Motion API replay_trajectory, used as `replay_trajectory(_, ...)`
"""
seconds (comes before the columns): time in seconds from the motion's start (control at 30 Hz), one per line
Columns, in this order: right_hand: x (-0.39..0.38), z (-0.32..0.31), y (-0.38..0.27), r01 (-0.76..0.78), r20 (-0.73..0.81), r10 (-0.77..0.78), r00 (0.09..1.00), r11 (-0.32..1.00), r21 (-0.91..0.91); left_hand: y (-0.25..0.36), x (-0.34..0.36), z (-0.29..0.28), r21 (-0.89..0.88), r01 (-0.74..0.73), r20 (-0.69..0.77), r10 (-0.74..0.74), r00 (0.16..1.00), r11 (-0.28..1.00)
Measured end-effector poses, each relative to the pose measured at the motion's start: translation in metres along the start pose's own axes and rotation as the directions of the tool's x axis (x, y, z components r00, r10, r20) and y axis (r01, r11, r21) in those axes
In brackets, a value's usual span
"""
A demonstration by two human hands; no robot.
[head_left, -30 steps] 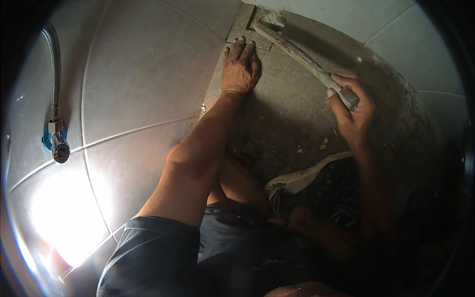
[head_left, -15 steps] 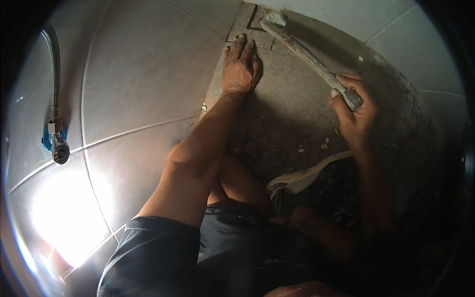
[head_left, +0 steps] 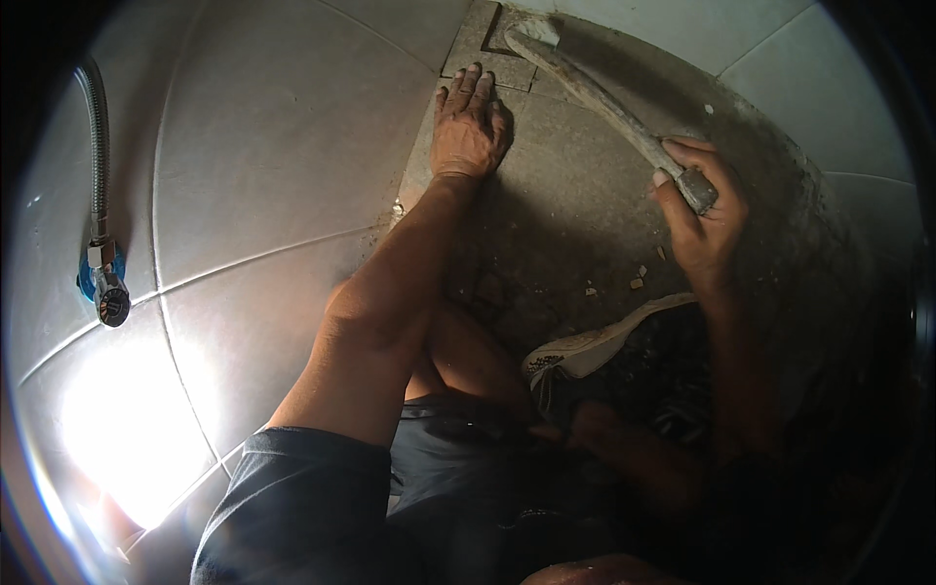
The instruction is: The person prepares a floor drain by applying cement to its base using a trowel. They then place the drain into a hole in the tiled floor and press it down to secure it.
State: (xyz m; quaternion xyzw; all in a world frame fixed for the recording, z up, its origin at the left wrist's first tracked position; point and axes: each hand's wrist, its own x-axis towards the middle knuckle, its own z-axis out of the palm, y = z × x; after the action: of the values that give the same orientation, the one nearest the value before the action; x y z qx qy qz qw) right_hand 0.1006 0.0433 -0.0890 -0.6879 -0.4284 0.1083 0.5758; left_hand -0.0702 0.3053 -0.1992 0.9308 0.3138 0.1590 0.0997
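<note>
Weathered wooden-handled hammer with blocky dark-grey head: probably stiff, head-heavy, best gripped there; head within the curled fingers and thumb of the right hand, shaft slanting forward-left beyond. Left hand: fingers slightly spread, flat on grey-beige floor tile, tips at the seam of a notched tile.
</note>
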Motion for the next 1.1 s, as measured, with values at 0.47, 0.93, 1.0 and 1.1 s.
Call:
replay_trajectory(0.47, 0.007, 0.044, 0.017, -0.306, -0.065, 0.341, 0.938, 0.9, 0.311, 0.0, 0.0, -0.001, 0.027, -0.008, 0.088, 0.006, 0.996, 1.0)
replay_trajectory(0.93, 0.026, 0.043, 0.026, -0.327, 0.021, 0.336, 0.942, 0.898, 0.294, 0.003, 0.002, -0.004, -0.009, 0.006, 0.069, -0.006, 0.998, 1.0)
replay_trajectory(1.0, 0.024, 0.043, 0.026, -0.298, -0.003, 0.317, 0.949, 0.897, 0.326, 0.005, 0.003, -0.003, -0.032, 0.029, 0.053, -0.027, 0.998, 0.999)
replay_trajectory(1.1, 0.023, 0.039, 0.019, -0.276, 0.043, 0.273, 0.961, 0.934, 0.226, 0.005, 0.003, -0.003, 0.009, 0.037, 0.075, -0.038, 0.996, 0.999)
